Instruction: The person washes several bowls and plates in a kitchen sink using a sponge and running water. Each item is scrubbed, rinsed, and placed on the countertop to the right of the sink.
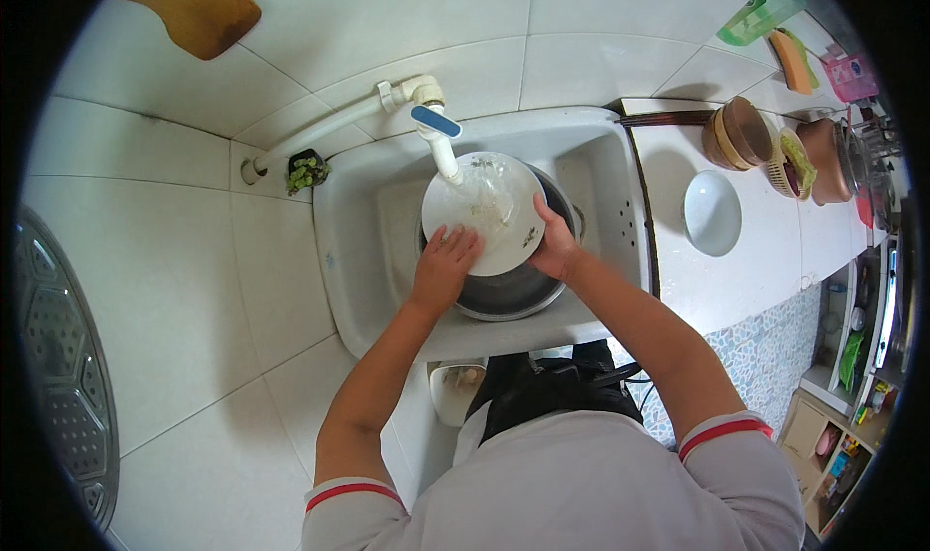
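A white plate with dark leaf-like decoration is tilted beneath the white tap, over a metal pot. My right hand grips the plate's right rim, thumb on the upper face. On the plate's lower left lies my left hand, its slightly blurred fingers spread over the surface without gripping it. Wet, glossy streaks and small yellowish specks show in the middle of the plate. The pot stands in a pale sink, and the plate hides part of its opening.
Right of the sink, a white counter carries a white bowl, stacked brown bowls, chopsticks and a small basket. A potted plant sits at the sink's back left corner. A wooden spatula hangs on the wall.
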The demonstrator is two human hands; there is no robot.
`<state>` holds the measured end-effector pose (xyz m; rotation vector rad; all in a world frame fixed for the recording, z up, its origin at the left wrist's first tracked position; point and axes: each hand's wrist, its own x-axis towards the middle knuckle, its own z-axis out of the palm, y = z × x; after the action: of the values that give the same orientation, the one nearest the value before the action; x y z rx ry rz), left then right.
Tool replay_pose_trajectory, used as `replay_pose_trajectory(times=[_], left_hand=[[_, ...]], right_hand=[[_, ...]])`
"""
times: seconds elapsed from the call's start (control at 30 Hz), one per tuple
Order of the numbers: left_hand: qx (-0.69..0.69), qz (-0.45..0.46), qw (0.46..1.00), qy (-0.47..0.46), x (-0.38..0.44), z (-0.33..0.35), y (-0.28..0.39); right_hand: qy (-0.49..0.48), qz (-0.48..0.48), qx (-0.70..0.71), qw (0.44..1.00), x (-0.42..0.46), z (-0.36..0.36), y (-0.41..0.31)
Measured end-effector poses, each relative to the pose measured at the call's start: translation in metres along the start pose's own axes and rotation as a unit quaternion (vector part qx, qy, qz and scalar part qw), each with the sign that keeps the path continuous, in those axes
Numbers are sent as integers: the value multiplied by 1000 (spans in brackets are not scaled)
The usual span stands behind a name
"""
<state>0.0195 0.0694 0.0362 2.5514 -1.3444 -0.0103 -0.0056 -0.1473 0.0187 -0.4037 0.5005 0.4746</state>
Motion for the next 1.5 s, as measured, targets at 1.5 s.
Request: replay_pose_trajectory(times=[1.5], left_hand=[[-690, -341, 634, 73, 24, -19, 21]], right_hand=[[8, -53, -159, 986, 14, -18, -26]])
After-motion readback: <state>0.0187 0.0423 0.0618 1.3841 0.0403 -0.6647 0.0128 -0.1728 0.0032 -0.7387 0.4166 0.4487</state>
